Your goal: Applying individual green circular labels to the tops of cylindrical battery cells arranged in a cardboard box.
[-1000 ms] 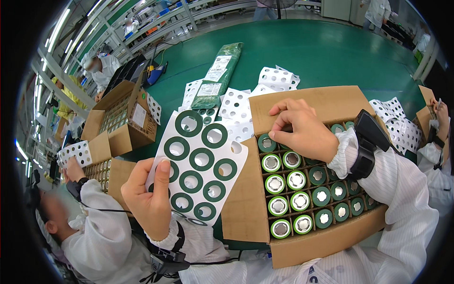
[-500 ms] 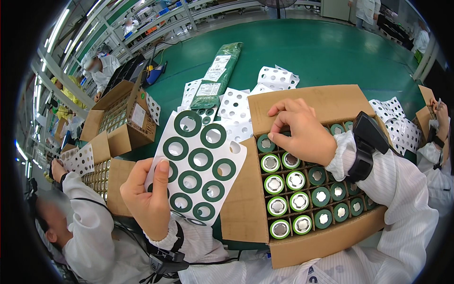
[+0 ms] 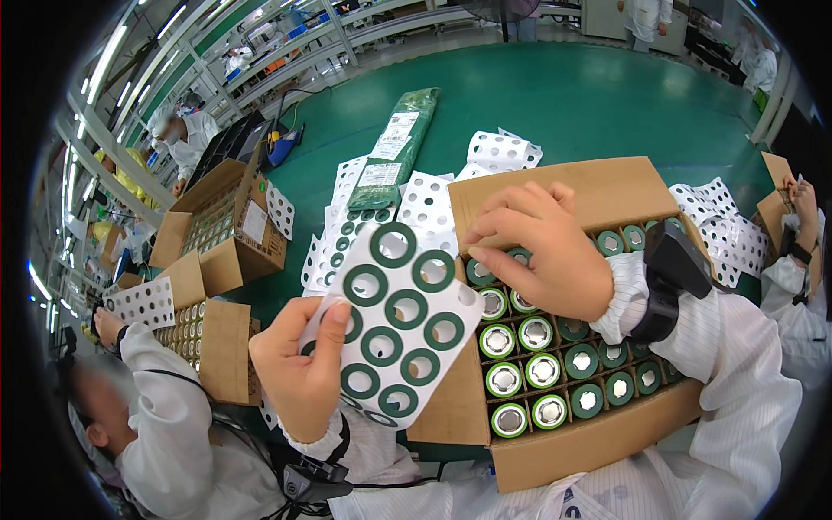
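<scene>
Green worktop [image 3: 589, 95], factory hall behind, shelving along the far-left wall. Only the head view to go on.

Head view. Landmark: open cardboard box [image 3: 607, 195] of upright cylindrical cells [image 3: 537, 368], sitting directly in front of the person, its far flap standing up.

- Left hand [image 3: 299, 377]: just left of the box, closed in a pinch on the lower-left edge of a white backing sheet [image 3: 394, 325], thumb on top. The sheet carries rows of green ring stickers [image 3: 392, 245] and tilts toward the camera, its right edge overlapping the box's left wall.
- Right hand [image 3: 542, 256]: over the far-left corner of the box, fingers curled down, fingertips meeting at a cell top. Whether a ring sits between them I cannot tell; the fingers hide it.
- Cells: those near the far and right sides show green rings on top; several in the near-left rows are bare metal.
- Beyond the box: spent white sheets [image 3: 498, 154] full of holes, and a long green packet [image 3: 394, 147].
- Left of the box: two more cartons [image 3: 217, 230] and another worker's hand with a perforated sheet [image 3: 143, 303]. Right of it, a third person's sleeve.

Judgement on doing it well: centre each ring on the cell's top terminal before pressing, rub it flat all round, work row by row so none is skipped, and keep the sheet close to the box to shorten each reach.
</scene>
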`<state>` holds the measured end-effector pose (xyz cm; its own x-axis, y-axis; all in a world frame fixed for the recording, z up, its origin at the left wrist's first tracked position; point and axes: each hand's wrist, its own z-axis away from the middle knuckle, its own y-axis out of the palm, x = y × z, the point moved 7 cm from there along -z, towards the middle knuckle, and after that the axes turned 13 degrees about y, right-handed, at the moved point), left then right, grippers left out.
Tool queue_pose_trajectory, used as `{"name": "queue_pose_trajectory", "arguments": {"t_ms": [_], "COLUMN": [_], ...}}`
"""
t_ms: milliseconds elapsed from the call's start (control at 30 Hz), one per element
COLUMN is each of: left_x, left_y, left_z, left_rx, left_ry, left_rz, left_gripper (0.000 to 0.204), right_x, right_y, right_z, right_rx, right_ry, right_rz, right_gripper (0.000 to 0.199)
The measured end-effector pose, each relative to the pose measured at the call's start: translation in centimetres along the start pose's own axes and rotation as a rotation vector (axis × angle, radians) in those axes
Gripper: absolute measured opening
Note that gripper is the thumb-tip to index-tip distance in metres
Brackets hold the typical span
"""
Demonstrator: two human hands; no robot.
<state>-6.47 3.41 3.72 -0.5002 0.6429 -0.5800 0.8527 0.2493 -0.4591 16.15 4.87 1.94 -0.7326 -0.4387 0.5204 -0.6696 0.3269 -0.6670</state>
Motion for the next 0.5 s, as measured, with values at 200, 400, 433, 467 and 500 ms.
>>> {"name": "queue_pose_trajectory", "arguments": {"t_ms": [200, 400, 433, 467, 500], "left_x": [-0.4, -0.6, -0.6, -0.6, -0.6], "left_y": [1.4, 1.6, 1.7, 1.9, 1.9], "left_z": [-0.1, -0.2, -0.2, -0.2, -0.2], "left_rx": [0.086, 0.069, 0.090, 0.116, 0.114], "left_ry": [0.011, 0.041, 0.036, 0.027, 0.032], "left_rz": [0.015, -0.001, -0.014, -0.026, -0.025], "left_gripper": [0.016, 0.016, 0.016, 0.016, 0.016], "right_x": [2.3, 2.5, 2.5, 2.4, 2.5], "right_y": [-1.8, -1.7, -1.9, -1.8, -1.8], "right_z": [0.3, 0.3, 0.3, 0.2, 0.2], "right_rx": [-0.051, -0.108, -0.142, -0.142, -0.129], "right_ry": [-0.101, -0.140, -0.137, -0.138, -0.148], "right_rz": [-0.031, 0.035, 0.022, 0.023, 0.036], "right_gripper": [0.011, 0.013, 0.013, 0.013, 0.013]}}
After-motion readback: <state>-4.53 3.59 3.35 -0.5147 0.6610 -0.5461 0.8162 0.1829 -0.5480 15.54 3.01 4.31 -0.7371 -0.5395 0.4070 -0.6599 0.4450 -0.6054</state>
